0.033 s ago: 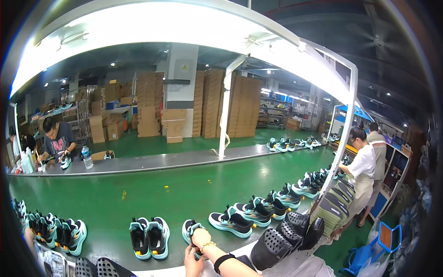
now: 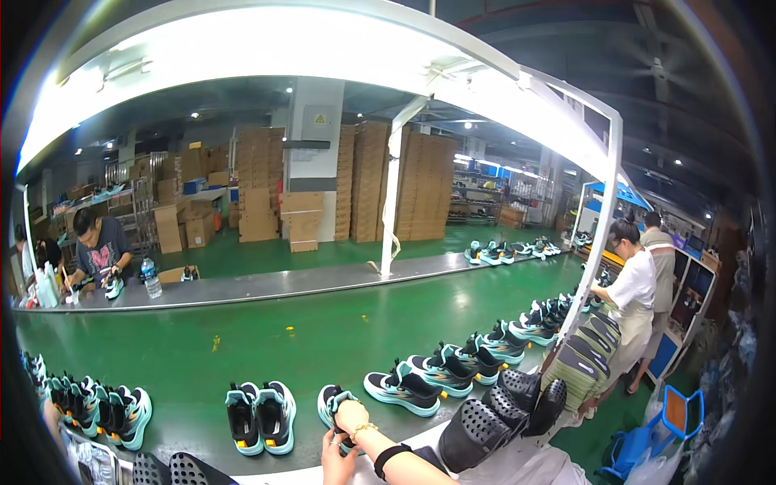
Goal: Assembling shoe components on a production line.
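Head | right hand point(image 2: 352, 415) on sneaker point(image 2: 326, 401) | left hand point(image 2: 338, 459) at its near end | openness, grips unclear

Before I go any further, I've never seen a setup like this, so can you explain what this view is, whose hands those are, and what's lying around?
There is no robot here. The view comes from a wide fisheye camera on a person's head, looking down, so straight edges bend near the rim. The two bare hands at the bottom are the wearer's own: the right hand, with a bracelet at its wrist, and the left hand below it. Both are at one black and turquoise shoe; the exact grip is partly hidden. It sits on a long green surface. A pair of similar shoes stands to its left, with more shoes farther left and a row of shoes to the right.
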A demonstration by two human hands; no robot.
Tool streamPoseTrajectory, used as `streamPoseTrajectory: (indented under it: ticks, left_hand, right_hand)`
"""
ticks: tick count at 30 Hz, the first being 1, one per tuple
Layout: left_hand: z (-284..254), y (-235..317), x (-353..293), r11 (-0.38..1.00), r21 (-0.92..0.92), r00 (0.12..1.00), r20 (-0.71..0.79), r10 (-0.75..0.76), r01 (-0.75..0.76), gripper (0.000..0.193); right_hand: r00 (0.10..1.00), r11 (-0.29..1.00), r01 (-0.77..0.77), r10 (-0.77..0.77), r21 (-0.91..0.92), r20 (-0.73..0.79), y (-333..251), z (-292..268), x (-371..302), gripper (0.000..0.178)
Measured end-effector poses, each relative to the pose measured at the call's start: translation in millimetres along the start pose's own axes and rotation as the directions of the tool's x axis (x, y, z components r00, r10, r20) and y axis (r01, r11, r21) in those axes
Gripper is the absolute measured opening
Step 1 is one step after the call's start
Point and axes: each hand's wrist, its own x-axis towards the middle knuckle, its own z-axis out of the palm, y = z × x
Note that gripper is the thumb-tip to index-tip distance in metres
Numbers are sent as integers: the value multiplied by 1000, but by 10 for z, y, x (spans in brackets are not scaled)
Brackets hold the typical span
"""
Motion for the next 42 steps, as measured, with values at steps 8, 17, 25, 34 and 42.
streamPoseTrajectory:
  ticks: [8, 17, 25, 34, 42]
  left_hand:
    - [-40, -261, 64, 987, 9, 984, -75, 159, -159, 42]
    - [-216, 333, -110, 979, 108, 979, -90, 181, -171, 50]
    - [-130, 270, -91, 978, 121, 979, -91, 183, -172, 58]
    - [-121, 787, 16, 806, 466, 858, -168, 485, -365, 62]
    - [516, 787, 277, 852, 307, 900, 248, 359, -425, 67]
  right_hand:
    - [970, 942, 241, -225, 232, -95, -7, -380, -858, 45]
    - [656, 829, 559, -426, 22, -623, 984, -1953, -1981, 25]
    - [655, 957, 267, -96, 111, -749, 2049, -2037, -2169, 26]
    - [551, 965, 248, -72, 81, -831, 2167, -1922, -2050, 24]
    - [475, 940, 319, -48, 122, -878, 2122, -1805, -2090, 17]
